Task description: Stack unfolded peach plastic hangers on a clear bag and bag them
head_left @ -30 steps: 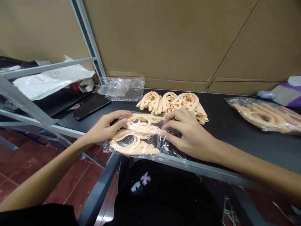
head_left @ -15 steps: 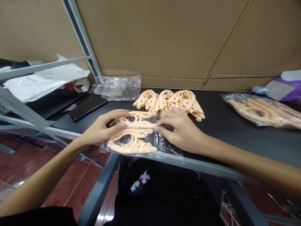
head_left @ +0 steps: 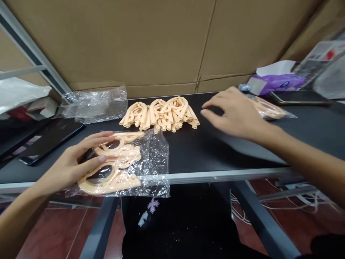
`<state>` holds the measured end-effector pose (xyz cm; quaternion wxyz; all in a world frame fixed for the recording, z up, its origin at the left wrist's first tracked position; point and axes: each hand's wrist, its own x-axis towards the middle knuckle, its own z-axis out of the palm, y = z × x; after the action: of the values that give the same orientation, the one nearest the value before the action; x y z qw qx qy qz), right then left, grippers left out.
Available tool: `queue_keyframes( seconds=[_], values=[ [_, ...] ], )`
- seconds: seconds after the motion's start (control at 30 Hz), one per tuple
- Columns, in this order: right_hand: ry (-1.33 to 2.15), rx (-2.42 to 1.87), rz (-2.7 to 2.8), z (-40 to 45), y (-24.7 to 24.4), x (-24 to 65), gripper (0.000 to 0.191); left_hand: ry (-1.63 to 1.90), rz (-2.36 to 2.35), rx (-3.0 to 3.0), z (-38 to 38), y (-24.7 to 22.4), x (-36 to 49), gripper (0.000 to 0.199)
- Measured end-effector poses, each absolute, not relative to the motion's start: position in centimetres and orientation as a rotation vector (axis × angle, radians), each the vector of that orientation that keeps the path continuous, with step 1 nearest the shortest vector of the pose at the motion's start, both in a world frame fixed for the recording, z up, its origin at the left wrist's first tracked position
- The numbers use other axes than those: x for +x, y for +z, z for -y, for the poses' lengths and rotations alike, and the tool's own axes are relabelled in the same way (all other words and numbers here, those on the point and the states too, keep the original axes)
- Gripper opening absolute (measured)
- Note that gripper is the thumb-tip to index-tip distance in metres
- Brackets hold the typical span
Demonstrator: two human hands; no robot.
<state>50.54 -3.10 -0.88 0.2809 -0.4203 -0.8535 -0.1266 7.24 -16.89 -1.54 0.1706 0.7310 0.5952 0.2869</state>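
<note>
Table (head_left: 194, 154): bag (head_left: 155, 162) over near edge, parts (head_left: 125, 153) inside; pile (head_left: 161, 114) behind, rightward; phone (head_left: 52, 140) left of bag; second bag (head_left: 271, 108) right of pile; tissues (head_left: 281, 84) behind that.

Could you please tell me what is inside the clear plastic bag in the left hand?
The clear plastic bag holds curved, cream-coloured pieces. The left hand covers part of them and they overlap, so I cannot tell how many.
</note>
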Motion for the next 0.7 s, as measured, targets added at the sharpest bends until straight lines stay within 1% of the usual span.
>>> queue_keyframes(
  seconds=[0.07,0.17,0.27,0.4,0.5,0.7],
  values=[
    [-0.474,-1.426,2.241,1.9,-1.1,54.3,0.044,0.793,-1.703,2.088,16.8,-1.5,7.3,0.055],
    [-0.341,-1.552,2.294,1.2,-1.7,56.7,0.046,0.779,-1.726,2.094,16.9,-1.5,7.6,0.055],
    [-0.136,-1.389,2.315,1.7,-2.3,54.9,0.048,0.81,-1.722,2.089,16.9,-1.4,7.9,0.056],
    [0.063,-1.023,2.451,2.6,-2.6,50.1,0.061,0.815,-1.737,2.036,17.1,-1.1,8.3,0.055],
    [0.036,-0.95,2.509,2.5,-2.2,47.5,0.062,0.818,-1.738,2.016,17.2,-0.9,8.6,0.053],
    [-0.046,-0.978,2.591,0.6,-0.7,44.0,0.06,0.847,-1.717,2.042,17.2,-1.2,8.4,0.052]
  ],
)
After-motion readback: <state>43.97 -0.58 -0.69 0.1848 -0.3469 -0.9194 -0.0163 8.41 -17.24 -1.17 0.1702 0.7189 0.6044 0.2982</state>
